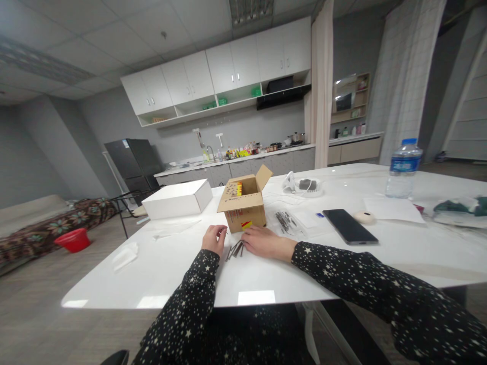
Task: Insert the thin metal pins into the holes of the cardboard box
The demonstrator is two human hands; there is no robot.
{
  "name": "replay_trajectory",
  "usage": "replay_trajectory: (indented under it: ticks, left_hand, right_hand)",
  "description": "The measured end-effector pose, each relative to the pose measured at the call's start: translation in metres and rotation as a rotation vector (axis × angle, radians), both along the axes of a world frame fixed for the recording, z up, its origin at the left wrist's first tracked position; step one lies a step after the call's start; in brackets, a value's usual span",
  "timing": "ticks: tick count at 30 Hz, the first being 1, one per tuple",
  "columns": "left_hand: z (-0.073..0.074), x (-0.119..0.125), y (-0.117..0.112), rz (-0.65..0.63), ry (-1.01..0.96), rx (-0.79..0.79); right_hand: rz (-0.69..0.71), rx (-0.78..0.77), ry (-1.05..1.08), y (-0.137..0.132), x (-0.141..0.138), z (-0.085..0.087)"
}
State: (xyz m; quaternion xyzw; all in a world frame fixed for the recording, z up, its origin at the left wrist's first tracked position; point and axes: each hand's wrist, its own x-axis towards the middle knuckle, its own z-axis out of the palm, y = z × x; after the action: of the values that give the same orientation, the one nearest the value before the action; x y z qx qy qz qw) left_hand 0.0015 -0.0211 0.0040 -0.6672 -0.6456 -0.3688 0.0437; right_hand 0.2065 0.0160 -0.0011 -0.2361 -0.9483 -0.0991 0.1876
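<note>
Grey walls and a row of white cupboards [216, 66] stand at twelve o'clock, beyond a glossy white table [171, 279]; on the floor at nine o'clock sits a red basin [74, 240].

Take the small group of thin dark metal pieces [237, 248] on the tabletop as the middle of the dial. Just beyond it, at twelve, is a cardboard box [247, 207] with its flaps spread open. Something yellow and red [239, 188] shows inside the mouth; the rest of the contents is hidden. Low on the box's near face is another yellow-and-red patch, and whether it is a label or a packet cannot be told. At ten, a white box [178, 200] lies closed. At two, a clear plastic bag [289, 223] contains many dark slender bits, with a phone [350, 226] farther out and, beyond that, a capped water bottle [404, 170].

The left hand [215, 239] is at ten, near the pieces, thumb and fingers drawn together; whether anything is pinched there cannot be made out. The right hand [262, 242] is between two and three, fingers curved down against the ends of the pieces, which fan out towards six and seven; whether it grasps any is hidden.
</note>
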Motion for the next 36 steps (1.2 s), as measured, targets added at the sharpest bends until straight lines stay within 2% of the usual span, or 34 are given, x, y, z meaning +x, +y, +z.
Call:
replay_trajectory:
  ticks: [7, 16, 19, 25, 30, 36]
  left_hand:
    - [-0.004, -0.003, 0.003, -0.085, -0.069, 0.04]
    - [-0.01, -0.006, 0.007, -0.066, -0.016, -0.05]
    - [-0.013, -0.007, 0.009, -0.096, 0.011, -0.06]
    - [-0.015, -0.007, 0.009, -0.244, -0.026, 0.103]
    - [-0.015, -0.003, 0.007, -0.237, -0.11, 0.213]
    - [-0.015, -0.005, 0.008, -0.225, -0.11, 0.195]
  right_hand:
    - [0.007, 0.01, -0.005, 0.0, 0.0, 0.001]
    - [-0.001, 0.021, -0.003, 0.0, -0.001, 0.001]
    - [0.014, 0.011, 0.001, 0.0, -0.002, 0.001]
    - [0.019, 0.008, -0.001, 0.003, -0.003, -0.001]
    - [0.027, 0.026, 0.003, 0.003, -0.002, -0.002]
    - [0.034, 0.027, 0.003, 0.004, -0.002, -0.004]
